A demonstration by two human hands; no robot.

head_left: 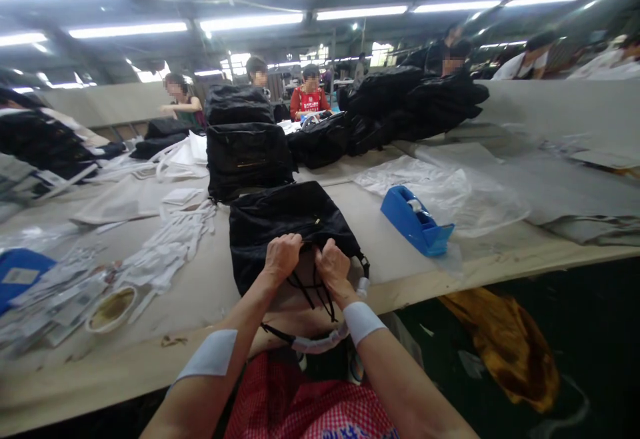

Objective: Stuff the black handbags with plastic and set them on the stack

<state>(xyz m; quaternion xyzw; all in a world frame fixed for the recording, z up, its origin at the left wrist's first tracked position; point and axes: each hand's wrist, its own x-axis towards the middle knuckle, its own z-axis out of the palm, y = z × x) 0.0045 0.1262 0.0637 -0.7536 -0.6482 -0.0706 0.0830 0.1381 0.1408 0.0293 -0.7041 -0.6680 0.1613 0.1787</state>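
A black fabric bag (pixel 280 215) lies on the worktable in front of me, its opening edge toward my body. My left hand (pixel 283 256) is closed on that edge near the middle. Just to its right, my right hand (pixel 333 263) pinches the same edge, with the fingertips partly hidden by the fabric. Thin black cords hang down between my wrists. The bag's strap (pixel 320 343), wrapped in white padding, droops over the table's front edge. A small metal zipper pull shows on the bag above my hands.
A blue tape dispenser (pixel 417 222) stands to the right, beside clear plastic sheets (pixel 460 192). At left lie white strips (pixel 165 249), a round tub (pixel 113 309) and a blue box (pixel 23 272). More black bags (pixel 250 159) are stacked behind, with several people beyond. Yellow-brown cloth (pixel 510 339) lies below at right.
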